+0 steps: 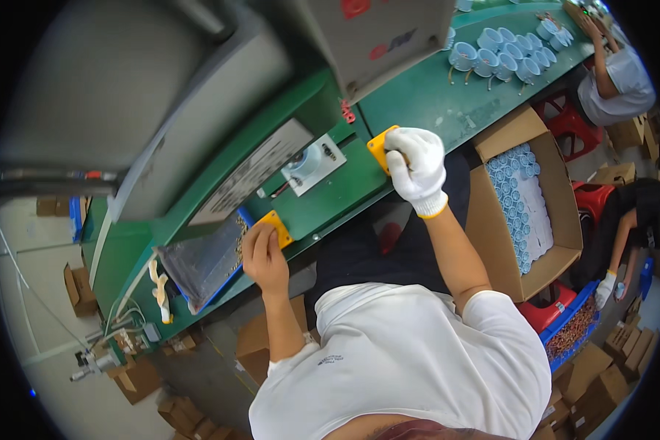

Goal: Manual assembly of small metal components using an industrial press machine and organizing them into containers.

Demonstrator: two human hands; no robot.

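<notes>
The left hand (266,257) and the right hand (421,163) were placed apart on yellow blocks (278,227) (378,149) left and right of the metal plate (323,173), their closure could not be told, and the blue cup (306,162) on that plate could be damaged if crookedly seated

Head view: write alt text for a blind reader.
A person's bare left hand is at one yellow plate and their white-gloved right hand at another yellow plate, along a green workbench. Between them, a blue part sits on a pale fixture. An open carton of blue pieces stands rightward.
</notes>
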